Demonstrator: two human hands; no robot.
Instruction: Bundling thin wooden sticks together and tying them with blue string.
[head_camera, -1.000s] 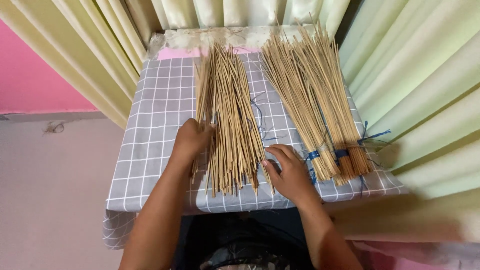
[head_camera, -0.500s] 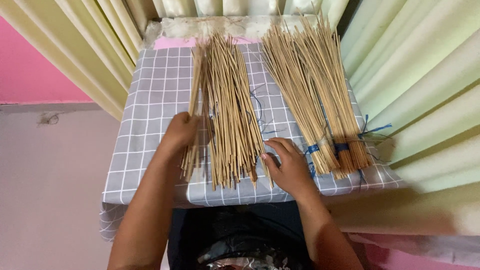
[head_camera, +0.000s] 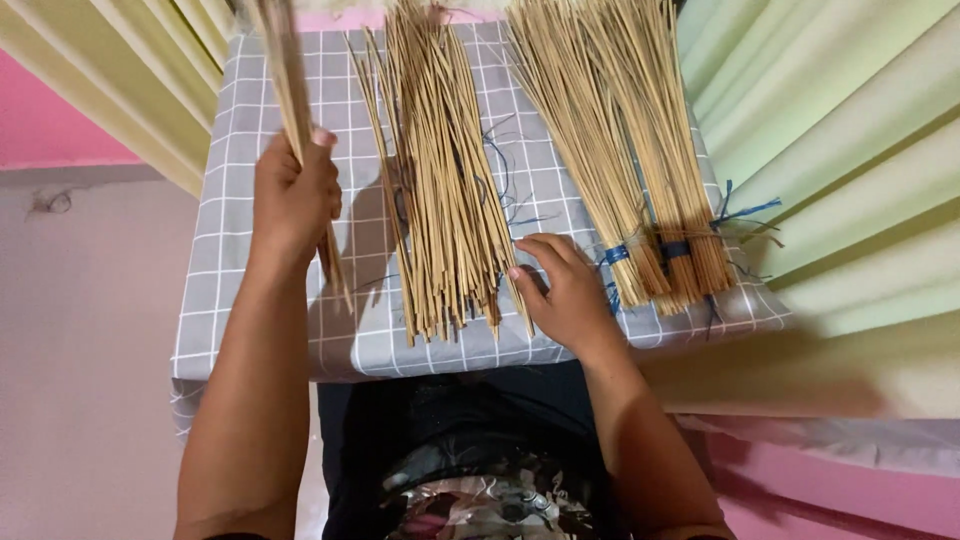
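On the checked cloth, head view: I go through what lies in front of me.
Left hand: my left hand (head_camera: 292, 195) is clamped on a small handful of sticks (head_camera: 290, 100), lifted off the cloth and running up toward 12 o'clock.
Right hand: my right hand (head_camera: 565, 290) lies flat, fingers spread apart, touching the near end of the loose pile at its 3 o'clock side; it grips nothing.
Loose pile: the loose pile of sticks (head_camera: 440, 180) lies untied in the middle of the grey checked tablecloth (head_camera: 235, 300), with blue string (head_camera: 505, 180) trailing just beside it.
Done: the tied bundle (head_camera: 640, 150) at 2 o'clock is already bound with a blue tie (head_camera: 672, 250) near its lower end.
Left: I judge the sorting only begun; most sticks are still loose and unbound.
Change: a second ago my left hand rested on the pile's 9 o'clock edge; now it has raised a handful clear of it. My right hand has stayed put.
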